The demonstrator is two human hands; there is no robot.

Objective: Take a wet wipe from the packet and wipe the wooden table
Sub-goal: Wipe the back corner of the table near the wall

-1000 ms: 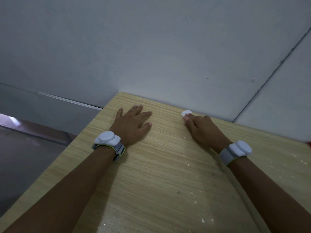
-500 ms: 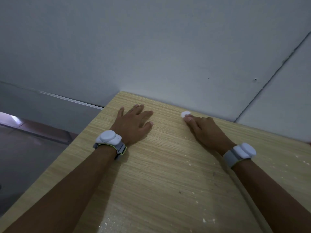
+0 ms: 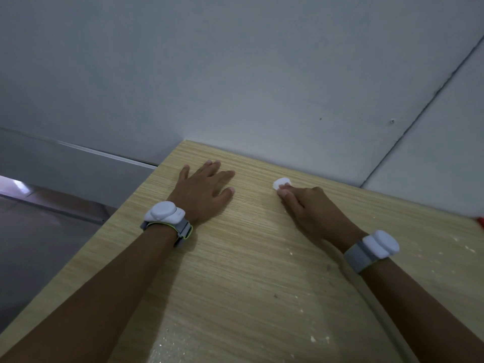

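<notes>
Nearest the camera, pale crumbs and white flecks [image 3: 313,338] are lying scattered on the light, straight-grained wooden desk [image 3: 248,271], thickest along its near right part, with a glossy patch at the near edge. A beige cord [image 3: 366,292] is trailing across the desk beside the right forearm. Both wrists are wearing grey straps with white rounded pods [image 3: 165,213].

Further out, the left hand [image 3: 203,191] is lying flat on the desk with its fingers spread apart, gripping nothing and seemingly bracing. The right hand [image 3: 309,208] is curled together, its fingertips pressing down on a small bunched white wet wipe [image 3: 281,183], which is peeking out ahead of them near the far edge of the desk, just short of the grey wall [image 3: 235,74].

Compared with a second ago, the right hand is sitting slightly nearer the person, the wipe coming along under the fingertips, while the left hand is staying put. That suggests wiping is under way, in short strokes along the far edge. The wipe packet is not in view. Judging by the crumbs, the near right part is still needing attention. A red sliver [image 3: 479,220] is showing at the right border, too little to identify.
</notes>
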